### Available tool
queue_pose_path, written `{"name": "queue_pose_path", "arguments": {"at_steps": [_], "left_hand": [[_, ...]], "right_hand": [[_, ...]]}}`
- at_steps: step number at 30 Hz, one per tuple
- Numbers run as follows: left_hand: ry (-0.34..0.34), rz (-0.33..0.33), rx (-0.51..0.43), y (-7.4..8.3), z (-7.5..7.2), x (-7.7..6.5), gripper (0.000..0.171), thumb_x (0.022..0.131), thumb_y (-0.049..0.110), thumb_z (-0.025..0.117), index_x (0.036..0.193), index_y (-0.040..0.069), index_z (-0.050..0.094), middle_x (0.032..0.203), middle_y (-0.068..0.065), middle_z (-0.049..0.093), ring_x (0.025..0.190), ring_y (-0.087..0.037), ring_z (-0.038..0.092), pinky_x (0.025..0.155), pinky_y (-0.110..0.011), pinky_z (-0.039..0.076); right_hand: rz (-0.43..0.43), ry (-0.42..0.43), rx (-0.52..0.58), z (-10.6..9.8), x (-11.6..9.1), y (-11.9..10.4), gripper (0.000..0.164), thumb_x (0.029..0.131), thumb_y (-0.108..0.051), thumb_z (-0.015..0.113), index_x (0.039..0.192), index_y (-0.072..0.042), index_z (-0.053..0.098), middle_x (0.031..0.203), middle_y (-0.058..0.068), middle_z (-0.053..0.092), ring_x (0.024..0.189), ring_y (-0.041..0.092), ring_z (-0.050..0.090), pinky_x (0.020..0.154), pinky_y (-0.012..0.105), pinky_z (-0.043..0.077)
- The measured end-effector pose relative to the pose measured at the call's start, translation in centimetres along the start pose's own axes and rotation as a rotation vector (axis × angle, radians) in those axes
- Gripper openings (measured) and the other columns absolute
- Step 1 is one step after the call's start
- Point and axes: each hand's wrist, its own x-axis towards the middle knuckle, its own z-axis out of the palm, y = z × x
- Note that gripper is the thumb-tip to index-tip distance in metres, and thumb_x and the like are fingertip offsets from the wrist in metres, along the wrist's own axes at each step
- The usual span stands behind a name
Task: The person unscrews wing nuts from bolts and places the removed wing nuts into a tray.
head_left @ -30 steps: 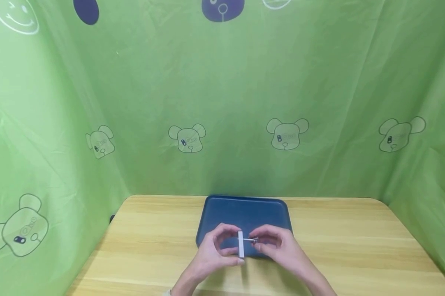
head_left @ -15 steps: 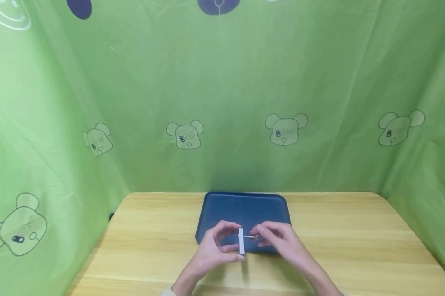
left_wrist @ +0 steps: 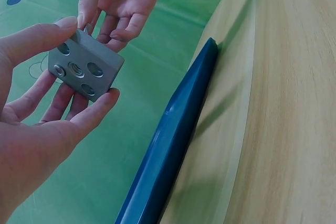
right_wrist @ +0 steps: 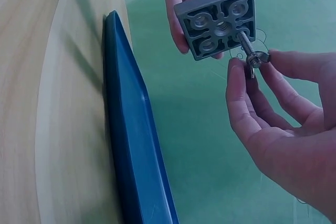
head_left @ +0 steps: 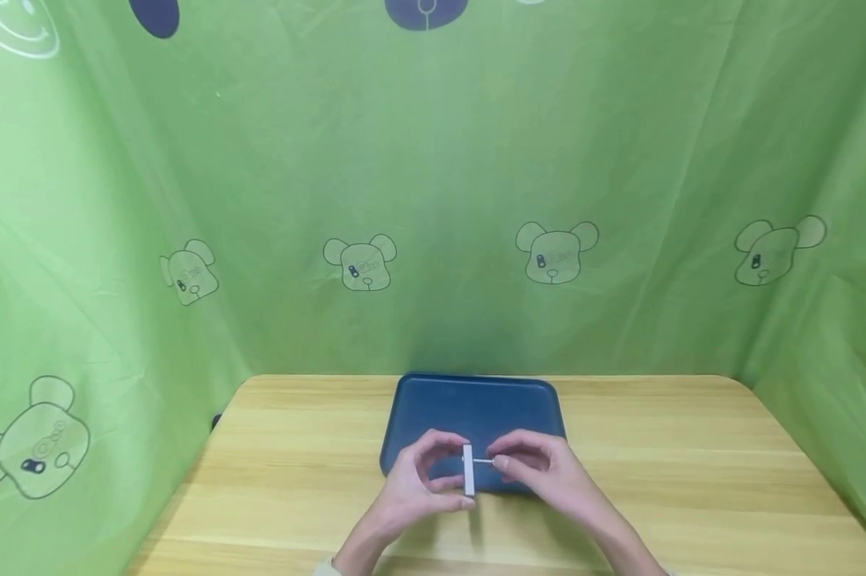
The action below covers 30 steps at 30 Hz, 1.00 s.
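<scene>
My left hand (head_left: 418, 484) holds a grey square metal block (head_left: 469, 470) by its edges, thumb on one side and fingers on the opposite one. Several round holes pierce the block's face (left_wrist: 86, 69) in the left wrist view, and its other face is ribbed. A wing bolt (right_wrist: 250, 51) sits in one corner hole, much of its threaded shank standing out on the right. Its tip fills that hole on the far face. My right hand (head_left: 548, 466) pinches the bolt's winged head between thumb and fingers, which mostly hide it in the head view.
Behind and below the hands a dark blue tray (head_left: 476, 392) lies on the wooden table (head_left: 296, 448). A green cloth (head_left: 433, 176) with printed bear heads encloses the table at the back and both sides.
My right thumb and fingers have shifted around the bolt's head: opened off it half a second ago, they close on it now. The left hand and block stay nearly still.
</scene>
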Motion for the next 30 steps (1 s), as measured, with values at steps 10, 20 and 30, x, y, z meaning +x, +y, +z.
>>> {"name": "queue_pose_path", "arguments": {"at_steps": [10,20,30], "left_hand": [[-0.003,-0.001,-0.007,0.1,-0.04,0.04,0.067,0.07,-0.015,0.083,0.131,-0.006,0.056,0.136,-0.032,0.048,0.128,-0.034,0.054,0.104,-0.05,0.056],[0.0,0.007,-0.002,0.19,-0.11,-0.03,0.068,0.069,-0.015,0.083,0.131,-0.006,0.056,0.134,-0.022,0.053,0.128,-0.038,0.053,0.104,-0.052,0.056],[-0.001,0.012,-0.005,0.27,-0.13,-0.02,0.068,0.069,-0.015,0.082,0.131,-0.007,0.055,0.133,-0.017,0.055,0.128,-0.039,0.053,0.105,-0.052,0.055]], "right_hand": [[-0.035,-0.012,-0.005,-0.02,0.02,-0.22,0.024,0.093,-0.001,0.071,0.114,0.009,0.067,0.113,0.024,0.068,0.105,0.027,0.071,0.092,0.031,0.063],[-0.034,-0.005,-0.023,-0.03,0.01,-0.18,0.026,0.09,0.002,0.072,0.115,0.009,0.067,0.113,0.033,0.065,0.101,0.028,0.072,0.091,0.029,0.063],[-0.019,0.007,-0.04,0.13,0.01,-0.18,0.028,0.088,0.005,0.071,0.115,0.011,0.067,0.113,0.033,0.066,0.099,0.021,0.072,0.09,0.028,0.063]]}}
